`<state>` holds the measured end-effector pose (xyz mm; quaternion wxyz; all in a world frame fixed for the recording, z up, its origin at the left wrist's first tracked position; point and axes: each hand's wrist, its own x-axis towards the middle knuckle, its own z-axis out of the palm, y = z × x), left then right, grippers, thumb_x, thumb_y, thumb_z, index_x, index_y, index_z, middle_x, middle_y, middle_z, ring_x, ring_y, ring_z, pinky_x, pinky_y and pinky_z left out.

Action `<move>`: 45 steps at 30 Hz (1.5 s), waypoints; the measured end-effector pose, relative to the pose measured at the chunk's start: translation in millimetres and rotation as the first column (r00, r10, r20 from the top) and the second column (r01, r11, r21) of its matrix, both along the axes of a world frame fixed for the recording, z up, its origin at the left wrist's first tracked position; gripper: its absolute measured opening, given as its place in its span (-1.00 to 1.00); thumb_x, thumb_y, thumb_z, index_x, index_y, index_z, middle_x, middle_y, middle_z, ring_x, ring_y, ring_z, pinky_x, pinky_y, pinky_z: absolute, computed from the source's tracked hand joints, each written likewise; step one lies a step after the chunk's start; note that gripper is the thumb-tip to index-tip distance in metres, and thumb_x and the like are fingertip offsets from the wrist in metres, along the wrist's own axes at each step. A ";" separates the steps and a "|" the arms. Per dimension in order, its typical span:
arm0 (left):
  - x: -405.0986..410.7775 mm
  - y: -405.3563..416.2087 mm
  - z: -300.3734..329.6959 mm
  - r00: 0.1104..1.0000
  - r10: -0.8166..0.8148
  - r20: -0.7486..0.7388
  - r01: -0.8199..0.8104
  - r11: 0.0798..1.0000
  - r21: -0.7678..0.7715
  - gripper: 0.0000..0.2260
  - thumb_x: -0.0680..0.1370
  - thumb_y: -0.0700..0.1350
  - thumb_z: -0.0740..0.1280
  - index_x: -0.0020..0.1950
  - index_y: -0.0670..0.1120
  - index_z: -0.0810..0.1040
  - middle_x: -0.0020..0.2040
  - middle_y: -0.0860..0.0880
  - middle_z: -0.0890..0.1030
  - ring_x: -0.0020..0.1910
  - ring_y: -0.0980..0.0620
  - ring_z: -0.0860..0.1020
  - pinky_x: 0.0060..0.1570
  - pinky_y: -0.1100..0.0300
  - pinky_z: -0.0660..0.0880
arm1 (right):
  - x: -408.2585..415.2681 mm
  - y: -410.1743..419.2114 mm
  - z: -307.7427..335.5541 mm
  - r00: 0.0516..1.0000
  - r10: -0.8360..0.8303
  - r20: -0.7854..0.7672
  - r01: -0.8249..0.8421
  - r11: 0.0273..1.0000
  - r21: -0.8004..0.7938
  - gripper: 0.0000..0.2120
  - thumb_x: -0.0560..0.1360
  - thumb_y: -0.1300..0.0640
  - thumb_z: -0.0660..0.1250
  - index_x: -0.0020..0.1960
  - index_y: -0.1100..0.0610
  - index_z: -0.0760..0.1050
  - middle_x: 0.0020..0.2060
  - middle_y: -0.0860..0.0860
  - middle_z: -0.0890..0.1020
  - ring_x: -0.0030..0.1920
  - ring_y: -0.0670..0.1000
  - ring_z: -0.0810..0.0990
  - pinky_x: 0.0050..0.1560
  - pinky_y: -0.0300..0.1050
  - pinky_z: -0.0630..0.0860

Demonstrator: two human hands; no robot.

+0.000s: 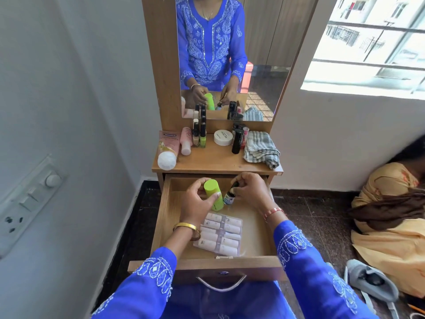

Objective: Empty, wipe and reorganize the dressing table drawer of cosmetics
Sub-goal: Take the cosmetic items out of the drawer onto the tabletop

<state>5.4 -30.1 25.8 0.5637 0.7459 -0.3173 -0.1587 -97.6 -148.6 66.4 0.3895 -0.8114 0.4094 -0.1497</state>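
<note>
- Drawer (pixel 165 217) of the dressing table stood pulled fully out; only three items showed inside.
- Left hand (pixel 197 203) had fingers and thumb curled round a green bottle (pixel 213 195), held over the drawer's back half.
- Right hand (pixel 249 192) pinched the black cap of a small dark dropper bottle (pixel 228 198), just beside the green one.
- A clear pack of small white tubes (pixel 220 234) lay flat near the drawer's front edge, untouched.
- On the tabletop (pixel 216 160): pink tubes (pixel 171 146) at the left edge, nail polish bottles (pixel 199 134) and a white jar (pixel 223 137) toward the back, a folded checked cloth (pixel 261 149) at the right edge.
- Judgement: emptying was well along but unfinished; wiping with the cloth and reorganizing looked still to do.
</note>
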 end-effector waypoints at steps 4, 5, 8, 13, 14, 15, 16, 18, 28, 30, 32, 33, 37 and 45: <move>22.2 -16.3 31.2 0.995 0.040 0.087 -0.037 0.998 -0.043 -0.64 0.37 -0.16 0.48 0.15 -0.12 0.55 -0.02 0.03 0.57 -0.03 0.09 0.52 -0.11 0.40 0.43 | 26.4 -18.4 29.1 0.998 0.020 0.052 -0.015 0.996 -0.089 -0.89 0.40 0.34 0.37 -0.07 0.27 0.55 -0.37 -0.04 0.47 -0.22 0.03 0.53 -0.13 -0.04 0.58; 28.6 -21.6 39.1 0.995 0.040 0.094 -0.034 0.998 -0.061 -0.64 0.38 -0.18 0.47 0.15 -0.13 0.54 -0.02 0.02 0.57 -0.04 0.09 0.52 -0.16 0.49 0.42 | 34.2 -23.9 35.5 0.998 0.017 0.064 -0.009 0.993 -0.114 -0.91 0.40 0.33 0.37 -0.09 0.27 0.53 -0.38 -0.04 0.46 -0.22 0.04 0.53 -0.12 -0.01 0.57; 47.9 -38.3 58.1 0.992 0.044 0.121 -0.035 0.997 -0.075 -0.63 0.38 -0.21 0.47 0.17 -0.16 0.53 0.00 -0.02 0.56 -0.04 0.10 0.49 -0.19 0.55 0.40 | 60.2 -37.9 51.6 0.995 0.012 0.103 0.004 0.987 -0.160 -0.91 0.41 0.34 0.34 -0.11 0.21 0.53 -0.42 -0.09 0.41 -0.23 0.04 0.51 -0.21 -0.11 0.51; 69.4 -64.0 66.5 0.981 0.041 0.188 -0.038 0.999 -0.021 -0.63 0.37 -0.25 0.46 0.16 -0.17 0.55 0.11 -0.11 0.60 0.05 -0.01 0.54 0.00 0.24 0.46 | 96.3 -54.9 65.0 0.999 0.008 0.042 0.002 0.971 -0.239 -0.79 0.43 0.35 0.27 -0.28 0.08 0.46 -0.39 -0.07 0.45 -0.22 -0.02 0.42 -0.38 -0.28 0.27; 71.6 -68.6 66.4 0.979 0.039 0.199 -0.038 0.999 -0.010 -0.63 0.37 -0.26 0.46 0.16 -0.16 0.55 0.12 -0.11 0.60 0.05 -0.04 0.55 0.03 0.20 0.49 | 101.6 -58.5 65.1 0.999 0.016 0.031 -0.008 0.968 -0.251 -0.84 0.43 0.36 0.26 -0.20 0.14 0.52 -0.32 -0.04 0.49 -0.19 -0.03 0.43 -0.31 -0.26 0.29; 73.5 -72.5 65.8 0.977 0.037 0.211 -0.038 0.999 0.002 -0.63 0.37 -0.26 0.45 0.16 -0.16 0.55 0.14 -0.12 0.59 0.06 -0.07 0.56 0.06 0.14 0.51 | 106.2 -61.9 65.2 0.999 0.024 0.024 -0.017 0.963 -0.269 -0.84 0.43 0.38 0.24 -0.10 0.21 0.56 -0.25 -0.01 0.50 -0.17 -0.03 0.44 -0.25 -0.27 0.30; 75.0 -76.2 64.9 0.974 0.036 0.224 -0.040 0.999 0.013 -0.64 0.37 -0.25 0.45 0.16 -0.16 0.55 0.16 -0.13 0.57 0.06 -0.10 0.57 0.07 0.09 0.52 | 111.0 -65.4 65.1 0.999 0.035 0.009 -0.031 0.958 -0.285 -0.81 0.43 0.39 0.23 -0.04 0.25 0.56 -0.22 0.01 0.50 -0.15 -0.02 0.44 -0.22 -0.28 0.29; 77.5 -81.9 63.5 0.965 0.039 0.259 -0.051 0.998 0.037 -0.63 0.38 -0.24 0.45 0.17 -0.15 0.55 0.16 -0.14 0.56 0.05 -0.12 0.56 0.08 0.03 0.52 | 119.7 -71.2 66.1 0.997 0.068 -0.046 -0.079 0.948 -0.308 -0.78 0.43 0.41 0.21 0.00 0.28 0.56 -0.18 0.05 0.52 -0.09 0.04 0.49 -0.15 -0.22 0.34; 79.7 -100.4 64.9 0.930 0.050 0.364 -0.097 0.989 0.113 -0.59 0.46 -0.20 0.37 0.30 -0.16 0.45 0.18 -0.16 0.49 0.17 -0.11 0.47 0.19 0.09 0.43 | 152.3 -95.2 70.2 0.977 0.113 -0.180 -0.167 0.932 -0.321 -0.77 0.45 0.40 0.22 0.03 0.29 0.59 0.09 0.19 0.61 0.15 0.19 0.54 0.16 -0.09 0.44; 79.1 -102.5 65.0 0.930 0.040 0.366 -0.090 0.988 0.122 -0.59 0.47 -0.20 0.36 0.31 -0.16 0.44 0.19 -0.16 0.49 0.19 -0.11 0.46 0.19 0.10 0.42 | 157.9 -98.4 71.5 0.969 0.119 -0.215 -0.183 0.933 -0.309 -0.77 0.46 0.39 0.23 0.03 0.29 0.60 0.10 0.18 0.62 0.15 0.18 0.55 0.18 -0.08 0.46; 79.0 -103.2 65.1 0.932 0.035 0.362 -0.086 0.988 0.126 -0.58 0.47 -0.20 0.36 0.33 -0.15 0.42 0.21 -0.15 0.49 0.19 -0.10 0.47 0.19 0.11 0.43 | 162.4 -100.0 69.3 0.980 0.102 -0.171 -0.155 0.929 -0.337 -0.79 0.45 0.40 0.24 -0.02 0.31 0.61 0.04 0.19 0.64 0.10 0.18 0.57 0.12 -0.08 0.47; 79.1 -103.0 65.2 0.933 0.034 0.360 -0.085 0.988 0.129 -0.57 0.47 -0.20 0.36 0.33 -0.15 0.42 0.21 -0.15 0.49 0.20 -0.10 0.47 0.19 0.11 0.43 | 164.2 -100.3 68.4 0.984 0.092 -0.150 -0.140 0.925 -0.354 -0.80 0.44 0.41 0.24 -0.03 0.31 0.61 0.02 0.20 0.64 0.08 0.18 0.57 0.10 -0.08 0.47; 79.1 -101.6 65.0 0.932 0.037 0.362 -0.089 0.988 0.129 -0.57 0.47 -0.19 0.36 0.34 -0.16 0.41 0.21 -0.15 0.49 0.20 -0.10 0.47 0.20 0.10 0.44 | 170.8 -105.1 62.7 0.983 0.100 -0.157 -0.152 0.917 -0.368 -0.81 0.43 0.38 0.28 -0.01 0.30 0.60 0.02 0.19 0.63 0.09 0.16 0.56 0.08 -0.11 0.44; 75.2 -96.9 58.2 0.942 0.079 0.325 -0.121 0.986 0.111 -0.54 0.45 -0.20 0.38 0.34 -0.15 0.41 0.17 -0.16 0.52 0.16 -0.11 0.50 0.20 0.03 0.45 | 152.8 -98.8 74.5 0.989 0.052 0.137 -0.012 0.961 -0.275 -0.85 0.45 0.24 0.31 -0.06 0.29 0.60 -0.10 0.19 0.67 -0.06 0.14 0.61 0.05 -0.03 0.52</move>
